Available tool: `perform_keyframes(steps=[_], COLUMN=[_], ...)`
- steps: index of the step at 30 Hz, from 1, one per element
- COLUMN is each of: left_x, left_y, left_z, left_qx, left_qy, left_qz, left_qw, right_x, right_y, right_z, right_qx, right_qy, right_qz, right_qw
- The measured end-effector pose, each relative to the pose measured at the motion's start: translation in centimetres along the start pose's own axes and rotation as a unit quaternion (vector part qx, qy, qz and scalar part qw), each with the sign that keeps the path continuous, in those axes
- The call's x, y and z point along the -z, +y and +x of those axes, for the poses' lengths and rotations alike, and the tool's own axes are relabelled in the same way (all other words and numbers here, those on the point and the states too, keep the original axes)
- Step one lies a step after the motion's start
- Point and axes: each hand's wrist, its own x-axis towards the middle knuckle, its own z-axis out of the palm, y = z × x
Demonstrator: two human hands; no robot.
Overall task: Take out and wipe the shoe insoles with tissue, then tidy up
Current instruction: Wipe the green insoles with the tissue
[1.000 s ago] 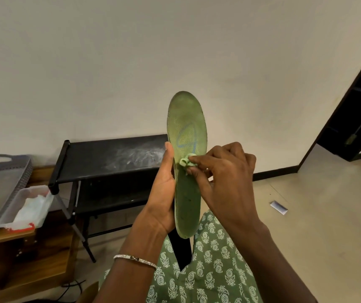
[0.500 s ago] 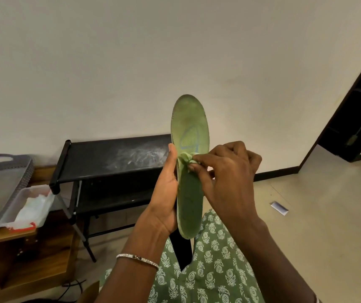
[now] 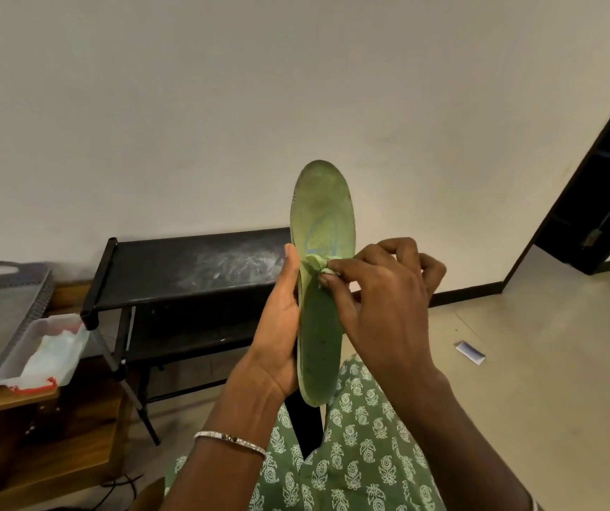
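Against the pale wall (image 3: 222, 105), the green insole (image 3: 323, 215) stands upright, gripped at its nine o'clock edge by the left hand (image 3: 274, 333), while the right hand (image 3: 384, 307) pinches a wadded tissue (image 3: 314, 263) against it; light, probably bendy, best held mid-length.

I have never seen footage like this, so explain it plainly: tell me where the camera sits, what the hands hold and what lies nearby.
No machine here: a person works bare-handed, and the one picture comes from a camera on their head, looking forward and down. The left hand holds a green insole upright; the right hand pinches a crumpled tissue against it. Behind stands a black rack. At left, a clear tub holds white tissues.
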Motion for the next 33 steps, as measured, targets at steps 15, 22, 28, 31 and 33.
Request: perform_keyframes(steps=[15, 22, 28, 31, 33], left_x=[0.6, 1.4, 1.2, 0.8, 0.8], left_y=[0.1, 0.5, 0.5, 0.1, 0.0], left_z=[0.2, 0.2, 0.4, 0.2, 0.2], left_qx=[0.013, 0.029, 0.039, 0.021, 0.013], left_qy=[0.013, -0.003, -0.001, 0.003, 0.005], left_qz=[0.013, 0.006, 0.007, 0.006, 0.014], left_qw=[1.000, 1.000, 0.999, 1.000, 1.000], right_x=[-0.4, -0.7, -0.9, -1.1, -1.2], right_y=[-0.1, -1.6, -1.2, -0.4, -0.3], right_z=[-0.8, -3.1, -3.3, -1.4, -0.9], right_qx=[0.002, 0.002, 0.008, -0.006, -0.009], right_qy=[0.022, 0.004, -0.003, 0.034, 0.043], right_qz=[-0.005, 0.021, -0.015, -0.039, -0.036], right_qw=[1.000, 1.000, 1.000, 0.999, 0.998])
